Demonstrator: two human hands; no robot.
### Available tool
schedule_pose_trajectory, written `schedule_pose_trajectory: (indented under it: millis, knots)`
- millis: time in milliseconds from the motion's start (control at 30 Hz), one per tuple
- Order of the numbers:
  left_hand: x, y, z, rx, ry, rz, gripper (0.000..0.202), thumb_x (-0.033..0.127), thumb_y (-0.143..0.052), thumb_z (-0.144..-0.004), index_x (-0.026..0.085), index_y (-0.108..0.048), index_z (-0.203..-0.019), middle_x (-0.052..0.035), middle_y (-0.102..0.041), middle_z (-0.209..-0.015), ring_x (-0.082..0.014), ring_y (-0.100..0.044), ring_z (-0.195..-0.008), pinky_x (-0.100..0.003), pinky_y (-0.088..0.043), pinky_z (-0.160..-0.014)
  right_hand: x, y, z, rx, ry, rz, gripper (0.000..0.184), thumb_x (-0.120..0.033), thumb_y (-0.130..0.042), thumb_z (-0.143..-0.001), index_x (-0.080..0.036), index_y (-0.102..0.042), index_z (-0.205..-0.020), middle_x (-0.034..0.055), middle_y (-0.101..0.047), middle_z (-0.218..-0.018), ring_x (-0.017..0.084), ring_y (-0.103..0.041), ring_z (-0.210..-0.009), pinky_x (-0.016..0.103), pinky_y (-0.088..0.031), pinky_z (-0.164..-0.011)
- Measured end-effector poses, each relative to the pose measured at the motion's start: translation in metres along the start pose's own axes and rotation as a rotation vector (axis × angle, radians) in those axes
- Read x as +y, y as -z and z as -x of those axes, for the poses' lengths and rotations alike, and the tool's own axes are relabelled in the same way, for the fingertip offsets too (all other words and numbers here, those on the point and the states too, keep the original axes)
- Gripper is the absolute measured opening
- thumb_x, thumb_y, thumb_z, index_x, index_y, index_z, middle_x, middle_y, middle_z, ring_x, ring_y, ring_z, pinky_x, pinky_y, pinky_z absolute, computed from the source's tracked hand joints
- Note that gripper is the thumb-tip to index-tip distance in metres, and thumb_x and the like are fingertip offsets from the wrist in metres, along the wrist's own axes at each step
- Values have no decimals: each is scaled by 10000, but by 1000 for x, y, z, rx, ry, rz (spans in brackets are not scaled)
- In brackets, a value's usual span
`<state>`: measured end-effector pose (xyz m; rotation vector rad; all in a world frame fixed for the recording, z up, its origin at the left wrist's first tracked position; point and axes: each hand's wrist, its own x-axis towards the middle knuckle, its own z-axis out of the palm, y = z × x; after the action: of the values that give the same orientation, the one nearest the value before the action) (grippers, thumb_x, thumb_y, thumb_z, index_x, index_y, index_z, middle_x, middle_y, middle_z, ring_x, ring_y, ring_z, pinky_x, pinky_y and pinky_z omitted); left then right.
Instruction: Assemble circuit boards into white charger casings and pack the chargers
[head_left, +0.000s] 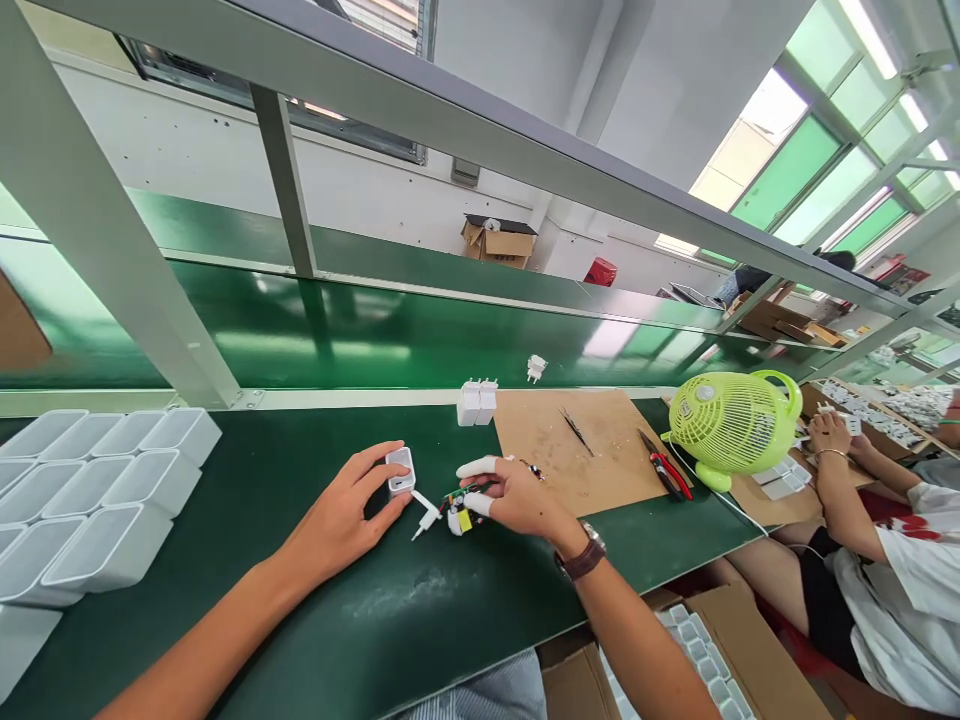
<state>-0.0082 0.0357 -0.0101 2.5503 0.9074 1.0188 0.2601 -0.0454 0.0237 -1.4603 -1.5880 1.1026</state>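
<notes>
My left hand grips a small white open-topped charger shell between thumb and fingers on the green table. My right hand, with white finger cots on two fingers and a watch on the wrist, pinches a small circuit part with yellow and red pieces and thin wires. A white plug piece lies on the table between the two hands.
White trays are stacked at the left. Two white chargers stand by a cardboard sheet with tweezers and red-handled cutters. A green fan and a seated person are at the right. Another charger sits on the conveyor.
</notes>
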Motion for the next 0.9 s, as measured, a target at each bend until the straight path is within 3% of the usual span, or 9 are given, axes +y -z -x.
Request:
schedule_pose_trajectory:
  millis: [133, 200, 267, 367, 500, 600, 733, 800, 900]
  knots:
    - [0, 3, 1, 12, 23, -2, 295, 457, -563, -985, 224, -697, -1106, -118, -628, -1395, -285, -659, -1225, -422, -589, -1015, 0, 9, 11, 119, 220, 378, 371, -284, -606, -927, -246, -636, -1294, 93, -634, -1363, 247, -597, -1281, 460, -484, -1127]
    - [1, 3, 1, 9, 32, -1, 304, 463, -555, -983, 226, -702, -1104, -120, -631, -1398, -289, -668, -1209, -420, -598, -997, 5, 24, 20, 154, 198, 548, 515, -241, -642, -886, -239, -561, -1394, 118, -568, -1444, 286, -510, -1369, 509, -432, -1162]
    - [2, 2, 1, 6, 34, -1, 307, 465, -554, -980, 230, -708, -1105, -119, -637, -1395, -288, -678, -1188, -412, -610, -973, 14, 36, 26, 122, 116, 631, 625, -181, -653, -831, -229, -519, -1440, 120, -614, -1356, 297, -561, -1288, 510, -468, -1114]
    - [2, -1, 3, 18, 17, 4, 292, 459, -569, -972, 245, -712, -1110, -107, -638, -1395, -283, -685, -1174, -396, -619, -954, 27, 48, 27, 174, 47, 617, 599, -173, -593, -848, -237, -521, -1440, 87, -674, -1200, 257, -640, -1120, 449, -525, -1030]
    - [-1, -4, 6, 31, 6, -3, 259, 436, -582, -972, 265, -708, -1121, -90, -627, -1410, -277, -692, -1162, -375, -625, -928, 36, 62, 24, 386, -37, 575, 617, -298, -647, -849, -213, -513, -1445, 109, -650, -1295, 282, -619, -1196, 485, -490, -1085]
    - [-4, -7, 8, 49, -7, -26, 254, 430, -591, -969, 273, -703, -1134, -96, -624, -1413, -284, -706, -1136, -380, -633, -899, 39, 75, 19, 347, -100, 563, 651, -352, -687, -838, -195, -514, -1446, 118, -665, -1289, 293, -633, -1196, 508, -481, -1097]
    - [-5, -11, 10, 88, -15, -8, 243, 430, -583, -970, 300, -698, -1140, -82, -624, -1418, -279, -721, -1097, -370, -645, -857, 40, 95, -5, 347, 19, 610, 529, -390, -647, -888, -212, -572, -1380, 128, -546, -1475, 297, -516, -1380, 497, -406, -1181]
    - [-4, -11, 11, 88, 17, 16, 232, 435, -575, -976, 309, -700, -1125, -69, -622, -1423, -275, -717, -1109, -366, -644, -861, 40, 105, -30, 354, 48, 615, 428, -351, -607, -903, -208, -617, -1306, 123, -460, -1563, 292, -397, -1481, 500, -326, -1235]
    - [-1, -9, 12, 82, 55, 46, 234, 446, -567, -980, 310, -704, -1111, -67, -629, -1416, -268, -722, -1104, -339, -650, -820, 43, 112, -81, 337, 29, 592, 304, -282, -623, -851, -171, -689, -1126, 148, -447, -1574, 330, -318, -1523, 533, -278, -1249]
